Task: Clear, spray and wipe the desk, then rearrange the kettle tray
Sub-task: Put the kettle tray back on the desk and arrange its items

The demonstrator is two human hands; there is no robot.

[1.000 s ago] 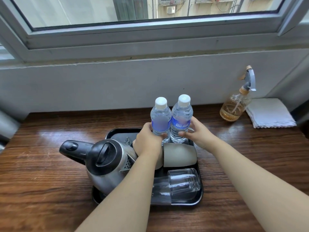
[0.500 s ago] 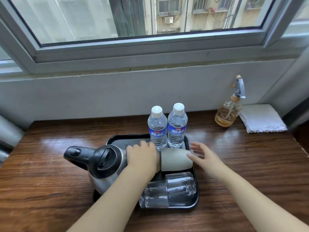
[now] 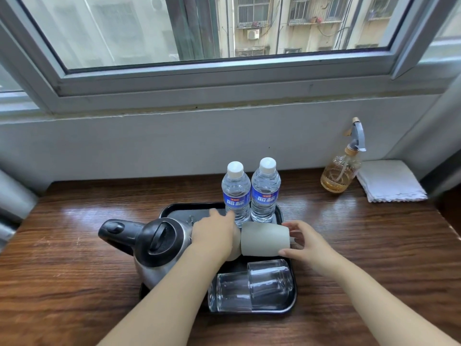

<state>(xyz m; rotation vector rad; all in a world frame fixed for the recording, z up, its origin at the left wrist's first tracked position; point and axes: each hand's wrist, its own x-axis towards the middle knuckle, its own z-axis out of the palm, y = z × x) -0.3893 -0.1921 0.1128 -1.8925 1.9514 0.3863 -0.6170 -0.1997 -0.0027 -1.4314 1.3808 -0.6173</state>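
A black tray (image 3: 290, 305) on the wooden desk (image 3: 74, 245) carries a steel kettle (image 3: 154, 248) with a black lid on its left. Two water bottles (image 3: 250, 193) stand upright at its back and two clear glasses (image 3: 252, 287) sit at its front. Two beige cups stand side by side in the middle. My left hand (image 3: 214, 233) lies over the left cup (image 3: 234, 254) and hides most of it. My right hand (image 3: 304, 243) wraps the right side of the right cup (image 3: 264, 242), thumb in front and fingers behind.
A spray bottle (image 3: 340, 176) with amber liquid stands at the back right, next to a folded white cloth (image 3: 390, 181). A grey wall and a window frame rise behind the desk. Bare wood lies left and right of the tray.
Both hands have let go of the two bottles and come back to the beige cups. The right hand has closed in on the right cup. The view has tilted up.
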